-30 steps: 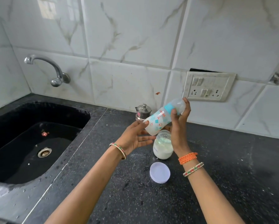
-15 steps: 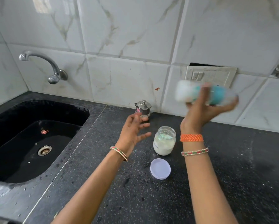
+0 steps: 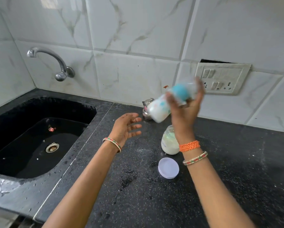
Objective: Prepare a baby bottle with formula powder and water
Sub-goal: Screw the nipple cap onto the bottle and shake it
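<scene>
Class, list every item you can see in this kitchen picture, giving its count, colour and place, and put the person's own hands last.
Baby bottle: one, white with a blue collar, blurred, in the right hand.
Powder jar: one, clear, white contents, open, on the counter.
Lid: one, pale lilac, on the counter in front of the jar.
Steel pot: one, silver, by the wall.
Sink: one, black, at left.
Tap: one, silver, on the wall.
Switch plate: one, white, on the wall.
Counter: one, black speckled.
Left hand: open, empty.
Right hand: grip on the bottle.
</scene>
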Available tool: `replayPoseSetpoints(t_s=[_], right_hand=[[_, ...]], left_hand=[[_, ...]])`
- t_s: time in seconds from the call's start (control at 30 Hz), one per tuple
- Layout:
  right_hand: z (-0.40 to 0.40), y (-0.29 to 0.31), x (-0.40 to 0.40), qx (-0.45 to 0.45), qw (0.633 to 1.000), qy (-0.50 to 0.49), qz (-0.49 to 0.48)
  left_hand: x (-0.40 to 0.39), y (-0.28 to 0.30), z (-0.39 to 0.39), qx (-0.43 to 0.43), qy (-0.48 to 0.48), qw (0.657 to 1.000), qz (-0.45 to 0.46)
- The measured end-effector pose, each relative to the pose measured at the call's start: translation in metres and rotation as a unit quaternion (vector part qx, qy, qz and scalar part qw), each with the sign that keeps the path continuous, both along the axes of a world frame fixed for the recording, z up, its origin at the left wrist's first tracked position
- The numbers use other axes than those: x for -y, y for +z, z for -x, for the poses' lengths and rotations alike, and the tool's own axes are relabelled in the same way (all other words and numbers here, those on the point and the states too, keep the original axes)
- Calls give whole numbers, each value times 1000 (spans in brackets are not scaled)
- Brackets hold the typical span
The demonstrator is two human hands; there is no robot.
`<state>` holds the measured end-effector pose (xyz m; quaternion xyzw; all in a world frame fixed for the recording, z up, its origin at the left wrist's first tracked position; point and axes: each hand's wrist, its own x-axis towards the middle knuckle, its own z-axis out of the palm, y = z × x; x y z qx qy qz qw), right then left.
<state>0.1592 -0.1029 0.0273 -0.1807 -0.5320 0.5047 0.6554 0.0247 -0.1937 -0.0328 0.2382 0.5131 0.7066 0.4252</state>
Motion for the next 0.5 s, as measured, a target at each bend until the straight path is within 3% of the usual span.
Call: replayPoseSetpoints(t_s=[0.07,0.1,0.2,0.23,0.33,0.37,0.43,0.47,0.5], right_hand=[[1,3,-10,-151,985,-64,57],[0,7,-7,-150,986,-61,46],[-6,-2,-3,71,995,14,-74],[-7,-3,-6,54,996,15,-68],[-5,-4,-14,-129,987,-86,37],[-5,0,-13,-104,992,-71,26],[-7,1,-8,84,995,26,-47],[-10,-1,-8,125,989,58,-57],[-11,-2,-14,87,994,58,-26]], left_hand=[[0,-4,2,7,9,1000,-8],[0,-5,1,8,5,1000,-7],[1,-6,1,-1,-17,1000,8],[1,-5,2,1,-11,1000,8],[4,-5,2,23,11,1000,-6],[4,-5,1,26,2,1000,-4],[6,-5,-1,19,-33,999,2],[5,-5,-1,22,-45,999,-5],[5,-4,-2,31,-49,998,-19]])
